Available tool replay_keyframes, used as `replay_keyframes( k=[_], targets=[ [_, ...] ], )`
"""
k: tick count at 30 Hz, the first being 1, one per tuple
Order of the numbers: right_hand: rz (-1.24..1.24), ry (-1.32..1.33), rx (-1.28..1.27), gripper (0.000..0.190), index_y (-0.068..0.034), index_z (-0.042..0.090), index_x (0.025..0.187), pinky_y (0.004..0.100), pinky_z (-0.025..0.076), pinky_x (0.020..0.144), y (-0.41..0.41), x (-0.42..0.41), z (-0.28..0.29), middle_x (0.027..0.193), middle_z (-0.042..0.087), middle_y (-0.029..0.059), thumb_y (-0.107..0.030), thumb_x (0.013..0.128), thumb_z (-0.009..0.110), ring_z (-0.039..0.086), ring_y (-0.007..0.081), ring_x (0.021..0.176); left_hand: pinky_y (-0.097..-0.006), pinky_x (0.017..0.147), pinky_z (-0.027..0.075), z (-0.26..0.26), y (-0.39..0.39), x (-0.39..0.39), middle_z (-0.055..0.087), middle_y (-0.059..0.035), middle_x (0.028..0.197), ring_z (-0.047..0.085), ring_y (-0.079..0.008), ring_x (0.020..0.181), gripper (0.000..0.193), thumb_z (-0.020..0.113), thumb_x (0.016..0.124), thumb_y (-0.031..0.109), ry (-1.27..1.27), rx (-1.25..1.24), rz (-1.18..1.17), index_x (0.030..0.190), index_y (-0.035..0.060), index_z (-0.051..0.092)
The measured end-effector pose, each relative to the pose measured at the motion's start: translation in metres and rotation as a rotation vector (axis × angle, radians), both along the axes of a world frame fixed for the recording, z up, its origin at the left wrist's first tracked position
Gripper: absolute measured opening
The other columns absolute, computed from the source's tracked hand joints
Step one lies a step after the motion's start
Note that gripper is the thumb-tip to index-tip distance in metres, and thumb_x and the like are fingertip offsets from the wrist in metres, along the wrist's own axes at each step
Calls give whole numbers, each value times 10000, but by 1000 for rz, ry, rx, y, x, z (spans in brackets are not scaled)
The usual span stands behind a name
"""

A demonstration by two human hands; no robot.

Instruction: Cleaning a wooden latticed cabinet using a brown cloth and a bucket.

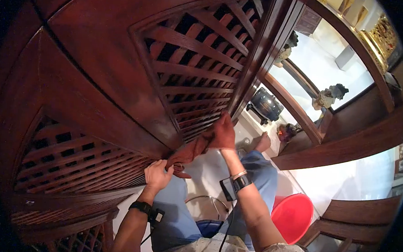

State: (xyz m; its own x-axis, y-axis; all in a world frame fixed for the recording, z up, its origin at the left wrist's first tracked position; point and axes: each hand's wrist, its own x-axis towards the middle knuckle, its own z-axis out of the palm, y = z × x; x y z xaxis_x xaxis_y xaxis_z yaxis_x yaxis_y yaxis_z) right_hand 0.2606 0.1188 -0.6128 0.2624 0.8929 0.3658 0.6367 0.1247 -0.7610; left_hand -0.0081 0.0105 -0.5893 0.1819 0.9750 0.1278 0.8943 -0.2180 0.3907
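My right hand (223, 136) is wrapped in a reddish-brown cloth (191, 153) that hides the fingers. It presses against the lower end of a dark wooden lattice panel (198, 60), near the panel's frame. The cloth stretches down and left to my left hand (158, 175). That hand rests at the bottom edge of the woodwork, thumb and fingers against the loose cloth end. Whether its fingers grip the cloth or the wooden edge cannot be made out. A second lattice panel (81, 160) lies to its left, across a dark seam.
A red plastic bucket (292, 218) stands on the pale floor by my right arm. Right of the panel are a black glossy jar (267, 104) on a stand, a wooden table frame (345, 152) and a small figurine (329, 95). A metal-framed stool (209, 227) is between my legs.
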Motion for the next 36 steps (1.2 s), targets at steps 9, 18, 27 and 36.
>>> replay_keyframes(
  k=[9, 18, 27, 36],
  targets=[
    [20, 175, -561, 221, -74, 517, 1113, 554, 424, 933, 29, 6, 58, 1214, 543, 325, -240, 998, 429, 486, 505, 1180, -478, 740, 503, 1, -5, -12, 663, -146, 842, 644, -358, 845, 259, 644, 829, 319, 23, -66, 32, 871, 64, 631],
    [-8, 153, -337, 503, -5, 302, 1462, 447, 397, 1077, 44, 2, 4, 1418, 412, 316, -193, 1009, 414, 422, 447, 1310, -478, 737, 503, -2, 2, -1, 667, -126, 840, 645, -357, 831, 221, 648, 827, 303, -22, -30, 13, 862, 85, 643],
    [-73, 138, -452, 428, 33, 502, 1246, 485, 521, 870, 5, -26, 86, 1170, 605, 279, -248, 922, 517, 583, 432, 1130, -466, 735, 506, 0, 3, 3, 674, -119, 832, 649, -349, 829, 224, 638, 830, 308, -63, -30, 12, 840, 85, 655],
    [35, -96, -184, 233, -5, 559, 1003, 502, 521, 756, -7, -32, 112, 926, 628, 232, -212, 936, 476, 636, 438, 884, -464, 760, 506, -4, 1, -2, 679, -117, 846, 651, -342, 847, 236, 634, 832, 328, -21, -16, 50, 834, 93, 653]
  ],
)
